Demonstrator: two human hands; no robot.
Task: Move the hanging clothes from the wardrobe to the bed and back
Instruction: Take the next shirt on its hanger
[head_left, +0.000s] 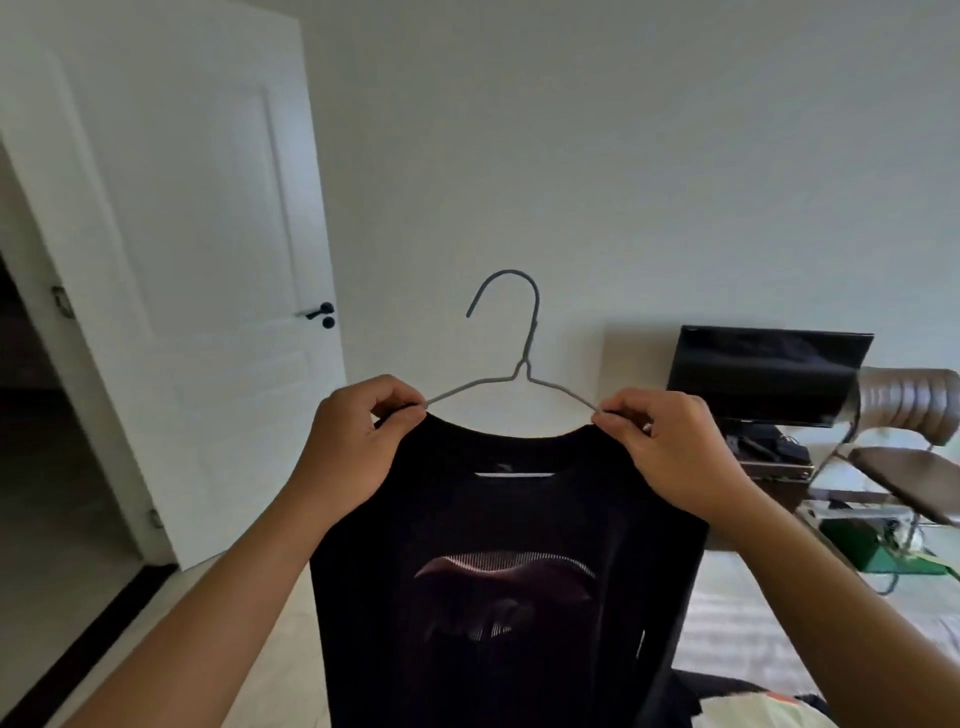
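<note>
1. Black T-shirt (498, 571) hangs on a grey wire hanger (511, 358), held up in mid-air at the centre of the view, in front of a plain white wall (623, 156).
2. Left hand (353, 447): grip closed in a pinch on the shirt's shoulder at the neckline, where the hanger's left arm enters the collar.
3. Right hand (670, 452): grip closed in a pinch on the opposite shoulder, at the hanger's right arm.
4. Hanger hook stands upright above the collar, its open end toward the left; it catches on nothing.
5. Shirt front faces the camera; a reddish wave-like print sits mid-chest. A pale label strip shows just below the collar.
6. Shirt body hangs straight down between both forearms and runs past the lower edge of the frame.
7. Bed (753, 634) with light bedding lies lower right, partly hidden behind the shirt and right forearm.
8. White door (208, 260) with a dark handle stands open at left.
9. At right: dark monitor (763, 374) on a counter (779, 467), brown chair (909, 441) beside it, green item (883, 556) below the chair.
</note>
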